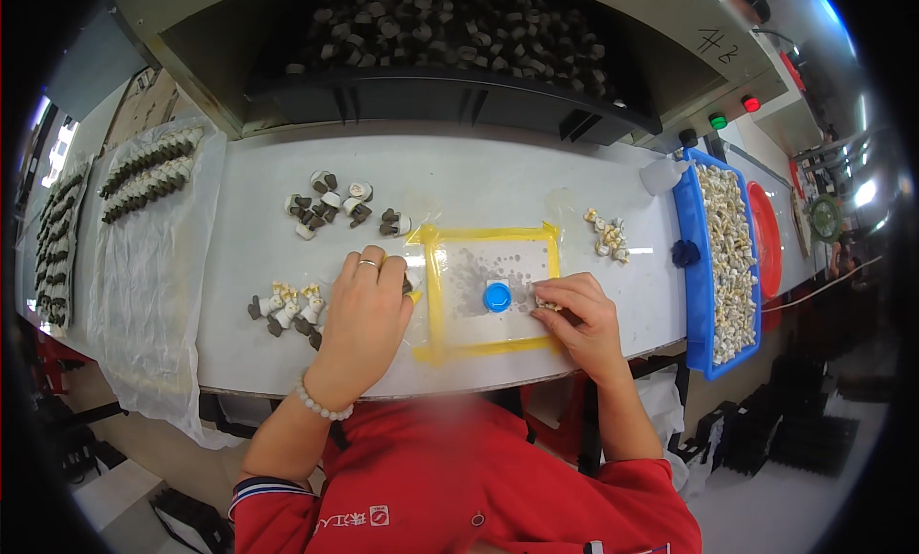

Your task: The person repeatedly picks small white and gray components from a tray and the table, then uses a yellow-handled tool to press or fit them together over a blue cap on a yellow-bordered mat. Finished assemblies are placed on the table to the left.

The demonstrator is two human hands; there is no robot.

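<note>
Two hands apart, one each side of the round blue cap (497,297), which sits inside the yellow tape frame (435,296). Left hand (367,310): fingers closed on a dark-and-white piece (412,284), mostly hidden by them. Right hand (588,315): thumb and fingertips pinching a small white-and-tan piece (548,303), near the cap's right side. Writing: black handwritten mark (718,45) on the pale housing (661,23), above red button (750,103) and green button (718,121); white printed characters plus a square logo (380,516) on the red shirt (431,477). Stock: loose dark-and-white cluster (360,191) left of frame; loose white-and-tan cluster (610,238) right; more filling the blue tray (697,267).
</note>
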